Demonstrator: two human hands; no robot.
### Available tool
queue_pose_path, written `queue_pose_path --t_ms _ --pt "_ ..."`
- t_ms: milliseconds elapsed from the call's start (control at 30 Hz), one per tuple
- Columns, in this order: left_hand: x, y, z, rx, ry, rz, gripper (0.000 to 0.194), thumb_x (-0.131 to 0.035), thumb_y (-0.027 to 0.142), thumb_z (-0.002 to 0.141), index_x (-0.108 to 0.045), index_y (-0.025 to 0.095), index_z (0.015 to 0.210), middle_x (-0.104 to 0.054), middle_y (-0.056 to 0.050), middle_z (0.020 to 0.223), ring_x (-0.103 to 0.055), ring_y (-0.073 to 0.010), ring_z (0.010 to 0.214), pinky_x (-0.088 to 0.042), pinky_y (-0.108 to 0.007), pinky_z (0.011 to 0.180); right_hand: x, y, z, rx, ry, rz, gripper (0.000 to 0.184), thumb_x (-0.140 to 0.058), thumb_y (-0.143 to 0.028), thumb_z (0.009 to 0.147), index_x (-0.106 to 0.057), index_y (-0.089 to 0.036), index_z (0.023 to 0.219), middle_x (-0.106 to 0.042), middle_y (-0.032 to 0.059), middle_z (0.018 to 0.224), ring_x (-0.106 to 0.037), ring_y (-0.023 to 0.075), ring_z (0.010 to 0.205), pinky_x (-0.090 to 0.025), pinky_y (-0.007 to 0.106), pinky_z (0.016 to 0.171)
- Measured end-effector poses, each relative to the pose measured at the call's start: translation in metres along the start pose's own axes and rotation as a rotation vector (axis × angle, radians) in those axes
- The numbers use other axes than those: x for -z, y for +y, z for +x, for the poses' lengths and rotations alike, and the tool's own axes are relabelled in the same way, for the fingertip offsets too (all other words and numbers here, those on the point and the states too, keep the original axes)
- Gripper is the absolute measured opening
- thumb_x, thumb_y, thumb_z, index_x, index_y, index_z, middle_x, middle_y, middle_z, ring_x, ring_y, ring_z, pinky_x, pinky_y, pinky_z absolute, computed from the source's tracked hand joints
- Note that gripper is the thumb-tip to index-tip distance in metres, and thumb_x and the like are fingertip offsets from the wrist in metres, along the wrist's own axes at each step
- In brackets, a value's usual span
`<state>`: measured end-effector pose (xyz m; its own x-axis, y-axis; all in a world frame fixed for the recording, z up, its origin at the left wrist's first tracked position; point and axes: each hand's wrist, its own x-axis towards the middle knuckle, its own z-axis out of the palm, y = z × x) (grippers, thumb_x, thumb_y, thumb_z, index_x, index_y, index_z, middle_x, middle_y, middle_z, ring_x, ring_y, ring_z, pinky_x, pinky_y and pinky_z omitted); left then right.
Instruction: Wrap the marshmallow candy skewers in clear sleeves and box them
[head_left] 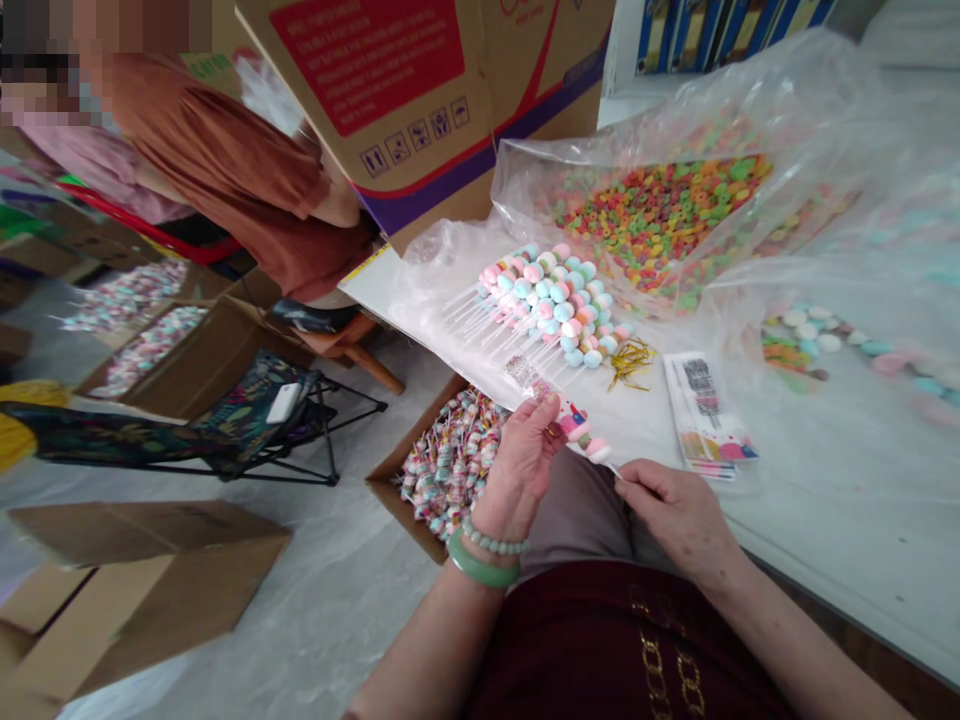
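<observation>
My left hand (525,452), with a beaded bracelet and a green bangle at its wrist, is closed on a small printed plastic bag (574,418). A marshmallow skewer (598,449) lies partly in the bag, its pink and white pieces showing. Pinched in my right hand (671,508) is the white stick of this skewer. Just beyond my hands, a pile of pastel marshmallow skewers (555,292) rests on the table, sticks pointing left. Gold twist ties (631,362) lie beside the pile, and a stack of printed bags (705,405) is to their right.
A clear sack of colourful candy rings (660,215) spreads over the white table (832,520). Behind stands a large carton (420,120). Below left, an open box (386,485) holds many wrapped skewers. A folding chair (187,440) and a seated co-worker (225,170) are farther left.
</observation>
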<state>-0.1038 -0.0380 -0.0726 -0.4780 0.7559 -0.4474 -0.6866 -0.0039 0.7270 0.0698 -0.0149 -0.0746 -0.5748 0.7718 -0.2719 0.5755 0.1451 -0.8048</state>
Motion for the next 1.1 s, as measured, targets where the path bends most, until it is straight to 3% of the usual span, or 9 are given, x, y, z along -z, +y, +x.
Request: queue_pose_path --t_ms 100,267,533,800,933,1100 --pt "0.002 0.0 0.0 -0.023 0.021 -0.009 0.032 -0.08 0.03 0.061 -0.064 0.014 0.083 -0.067 -0.002 0.076 -0.06 -0.011 0.061 -0.05 -0.023 0.061 0.001 0.0 -0.001 0.023 0.087 -0.197 0.024 -0.047 -0.038 0.083 -0.06 -0.024 0.069 -0.056 -0.0026 0.06 -0.052 0.0168 0.064 -0.03 0.028 0.06" --pt "0.006 -0.002 -0.003 -0.009 0.002 0.009 0.032 -0.08 0.031 0.063 -0.064 0.014 0.085 -0.067 -0.001 0.075 -0.06 -0.0108 0.061 -0.051 -0.023 0.059 0.003 0.002 0.001 -0.041 0.148 -0.112 0.019 -0.049 -0.039 0.081 -0.062 -0.025 0.079 -0.057 -0.0024 0.06 -0.053 0.0172 0.063 -0.032 0.028 0.061" --pt "0.015 0.001 0.004 0.027 -0.04 0.01 0.032 -0.08 0.029 0.064 -0.064 0.014 0.088 -0.067 -0.001 0.074 -0.059 -0.0101 0.055 -0.052 -0.023 0.055 0.008 -0.001 0.003 -0.238 -0.067 0.598 0.022 -0.058 -0.04 0.075 -0.059 -0.018 0.073 -0.046 -0.0052 0.047 -0.033 0.0085 0.043 -0.021 0.021 0.042" --pt "0.02 0.006 0.003 0.085 -0.084 0.13 0.035 -0.079 0.031 0.064 -0.064 0.013 0.089 -0.067 -0.003 0.073 -0.062 -0.014 0.056 -0.054 -0.027 0.054 0.015 0.004 0.006 -0.283 -0.204 0.906 0.024 -0.068 -0.035 0.069 -0.061 -0.012 0.075 -0.042 -0.0063 0.044 -0.026 0.0041 0.039 -0.012 0.021 0.04" --pt "0.016 0.007 0.0 0.055 -0.088 0.168 0.036 -0.079 0.035 0.064 -0.064 0.013 0.088 -0.068 -0.004 0.073 -0.062 -0.0137 0.056 -0.054 -0.028 0.058 0.012 0.002 0.006 -0.292 -0.15 0.825 0.024 -0.067 -0.036 0.069 -0.059 -0.014 0.073 -0.043 -0.0058 0.044 -0.027 0.0055 0.039 -0.013 0.021 0.04" --pt "0.006 -0.005 -0.008 0.043 -0.124 0.177 0.037 -0.078 0.038 0.065 -0.065 0.015 0.092 -0.068 -0.003 0.081 -0.061 -0.0117 0.061 -0.052 -0.024 0.059 -0.002 -0.002 0.005 -0.182 -0.065 0.507 0.018 -0.055 -0.036 0.077 -0.057 -0.019 0.071 -0.047 -0.0057 0.047 -0.035 0.0089 0.043 -0.021 0.022 0.043"
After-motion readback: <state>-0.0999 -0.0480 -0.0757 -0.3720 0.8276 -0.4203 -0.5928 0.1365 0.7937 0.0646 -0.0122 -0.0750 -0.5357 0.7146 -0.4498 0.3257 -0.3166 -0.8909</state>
